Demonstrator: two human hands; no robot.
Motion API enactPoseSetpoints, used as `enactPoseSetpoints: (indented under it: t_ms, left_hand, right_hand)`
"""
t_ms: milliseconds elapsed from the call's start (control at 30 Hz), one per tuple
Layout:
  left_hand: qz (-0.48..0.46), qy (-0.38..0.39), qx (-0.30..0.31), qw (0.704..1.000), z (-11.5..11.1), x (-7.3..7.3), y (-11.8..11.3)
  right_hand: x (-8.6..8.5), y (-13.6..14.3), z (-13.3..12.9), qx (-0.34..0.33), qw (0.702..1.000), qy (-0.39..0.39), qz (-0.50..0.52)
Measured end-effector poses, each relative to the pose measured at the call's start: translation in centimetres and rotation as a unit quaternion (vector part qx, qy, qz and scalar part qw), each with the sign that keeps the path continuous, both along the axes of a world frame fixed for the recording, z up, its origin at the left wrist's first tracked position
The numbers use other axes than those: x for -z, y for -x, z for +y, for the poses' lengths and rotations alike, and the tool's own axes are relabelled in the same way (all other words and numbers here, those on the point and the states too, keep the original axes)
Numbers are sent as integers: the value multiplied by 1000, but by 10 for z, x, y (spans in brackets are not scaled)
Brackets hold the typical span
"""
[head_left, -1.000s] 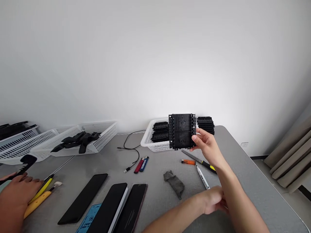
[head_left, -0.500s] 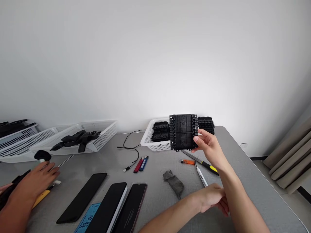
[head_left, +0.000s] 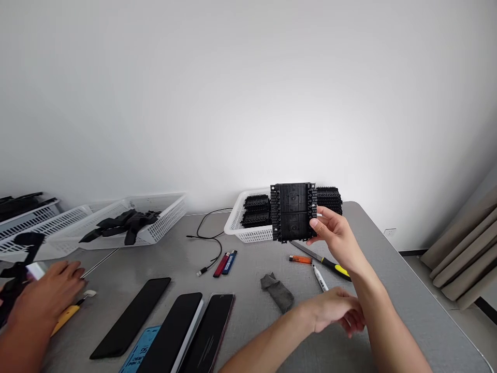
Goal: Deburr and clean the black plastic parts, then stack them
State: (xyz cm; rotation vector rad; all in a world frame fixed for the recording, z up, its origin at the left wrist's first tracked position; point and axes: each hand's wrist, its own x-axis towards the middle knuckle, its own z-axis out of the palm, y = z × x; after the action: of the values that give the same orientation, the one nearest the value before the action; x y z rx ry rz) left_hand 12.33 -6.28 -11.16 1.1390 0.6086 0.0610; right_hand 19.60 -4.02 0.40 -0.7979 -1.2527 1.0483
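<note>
My right hand (head_left: pixel 334 235) grips a square black plastic panel (head_left: pixel 294 212) by its right edge, thumb on the near face. The panel stands upright in the air, with toothed, pin-holed strips down both sides. Behind it, a white basket (head_left: pixel 248 235) holds several similar black panels (head_left: pixel 256 217). My left hand (head_left: pixel 337 311) hangs low beside my right forearm, its fingers loosely bent and partly spread, with nothing visible in them. Whether it touches the forearm I cannot tell. Near it lie a white marker (head_left: pixel 320 278) and a grey cloth (head_left: pixel 278 292).
An orange lighter (head_left: pixel 301 259) and a yellow-black tool (head_left: pixel 330 264) lie right of centre. Red (head_left: pixel 221 264) and blue (head_left: pixel 230 262) lighters, a black cable (head_left: pixel 207 237) and several phones (head_left: pixel 132 316) are further left. Another person's hand (head_left: pixel 50 295) works with black straps by white baskets (head_left: pixel 166 217).
My left hand has shifted slightly up and left. The panel in my right hand has barely moved. The other person's hand has moved left, with the black strap now raised.
</note>
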Motion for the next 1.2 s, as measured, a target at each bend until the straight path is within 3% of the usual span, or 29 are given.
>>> enactPoseSetpoints:
  t_ms: [33, 100, 133, 200, 300, 400, 500, 700, 867, 933, 967, 1000, 1067, 1100, 1200]
  left_hand:
    - [-19, -11, -9, 1000, 9, -7, 6]
    - [-73, -63, -128, 987, 32, -27, 22]
    - [-113, -90, -215, 966, 44, -40, 32]
    - [-190, -127, -330, 916, 66, -66, 57]
    - [-250, -215, -439, 836, 81, -99, 93]
    - [-186, -354, -408, 821, 76, -113, 116]
    - [-90, -424, -403, 806, 67, -115, 123]
    - [-44, -415, -389, 821, 63, -114, 125]
    - [-63, -404, -445, 797, 72, -106, 128]
    - [-68, -392, -488, 777, 76, -102, 130]
    - [-70, -388, -505, 768, 79, -100, 130]
    - [-72, -384, -518, 761, 80, -98, 131]
    - [-72, -381, -531, 754, 83, -97, 133]
    - [-72, -380, -534, 752, 83, -97, 133]
    - [-80, -374, -536, 753, 83, -98, 134]
  right_hand:
    - [0, -1, 0, -1, 1000, -6, 1]
    - [0, -4, 0, 5, 1000, -11, 3]
    - [-1, -6, 0, 9, 1000, -11, 6]
    - [-1, -8, 0, 5, 1000, -10, 6]
    - [-1, -9, 2, 14, 1000, -7, 1]
    - [3, -7, 4, 59, 998, 4, -14]
    - [6, -2, 7, 90, 995, 11, -35]
    - [10, 2, 5, 88, 993, 21, -74]
    - [13, -9, 8, 94, 973, 36, -209]
    - [21, -11, 12, 93, 945, 59, -308]
    - [29, -10, 14, 97, 914, 84, -386]
    - [38, -8, 15, 98, 864, 118, -479]
    - [60, -4, 16, 78, 728, 185, -656]
    - [71, -1, 15, 70, 696, 207, -684]
    - [103, 5, 8, 49, 662, 235, -710]
